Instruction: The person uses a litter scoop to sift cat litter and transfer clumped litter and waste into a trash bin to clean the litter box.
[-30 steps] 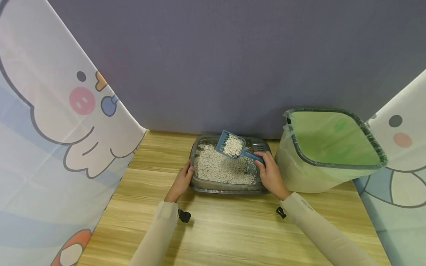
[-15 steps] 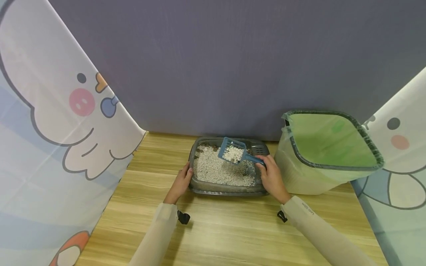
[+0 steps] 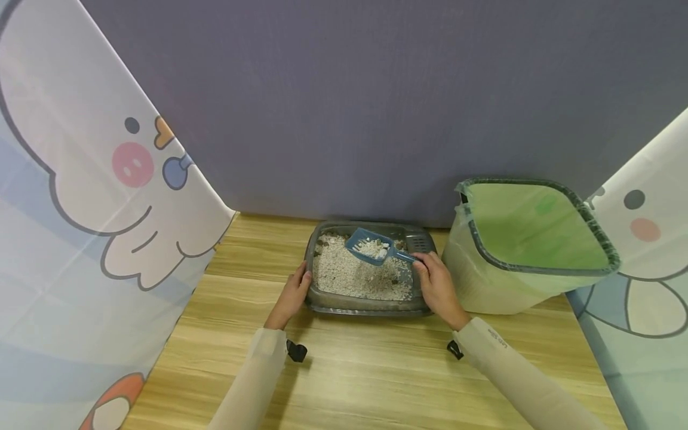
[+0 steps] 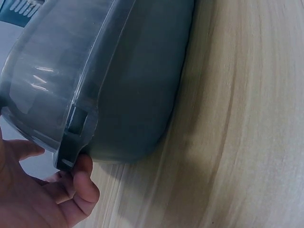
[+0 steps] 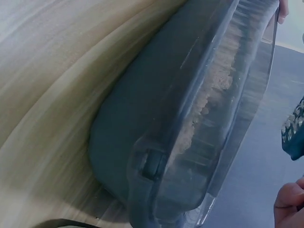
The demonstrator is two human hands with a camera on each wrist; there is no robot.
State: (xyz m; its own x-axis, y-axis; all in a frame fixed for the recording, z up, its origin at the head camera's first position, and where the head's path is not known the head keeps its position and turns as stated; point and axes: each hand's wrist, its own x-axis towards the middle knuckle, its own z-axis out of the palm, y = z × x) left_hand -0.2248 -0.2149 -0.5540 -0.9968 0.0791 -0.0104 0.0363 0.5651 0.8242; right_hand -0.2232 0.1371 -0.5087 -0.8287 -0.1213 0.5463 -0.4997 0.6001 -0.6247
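A grey litter box (image 3: 371,304) of pale granular litter (image 3: 344,272) sits on the wooden surface. My left hand (image 3: 295,289) holds its left side; in the left wrist view the fingers (image 4: 85,187) curl under a tab on the rim. My right hand (image 3: 436,283) grips the handle of a blue slotted litter scoop (image 3: 356,240) above the litter. Pale litter and a few darker clumps lie in the scoop, and dark clumps show along the box's back left. At its edge, the right wrist view shows part of the scoop (image 5: 294,137) and my thumb (image 5: 289,195).
To the right of the box stands a bin (image 3: 486,286) with a dark rim and a pale green liner (image 3: 537,227). A grey wall panel (image 3: 344,119) rises behind, and printed cartoon panels (image 3: 80,179) flank both sides. Bare wood (image 3: 365,370) lies in front of the box.
The scoop has shifted and tilted over the box, and the litter in it has shrunk to a smaller pile with clumps showing. My left hand stays at the box's side.
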